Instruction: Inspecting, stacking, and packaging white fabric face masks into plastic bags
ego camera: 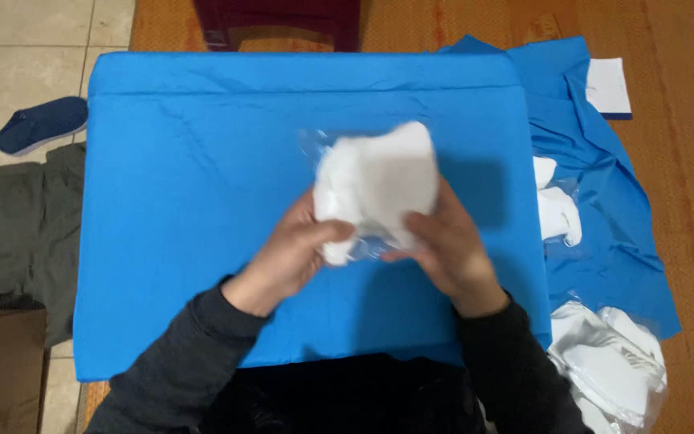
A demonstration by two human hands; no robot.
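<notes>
hands point(291, 253) point(451, 249) hide white bundle's point(379, 181) blurred lower edge.

The white cloth thing point(379, 181) is soft and a bit puffy, and it looks like a folded slipper or sock, though its edges are blurry. It sits partly inside a thin clear plastic bag point(363, 245) that crinkles around its bottom and its top left corner. It is held up over the middle of the blue cloth point(202, 201), tilted with its wide end pointing up and to the right, and the left hand point(295, 257) and the right hand point(447, 249) pinch its lower end from both sides.
</notes>
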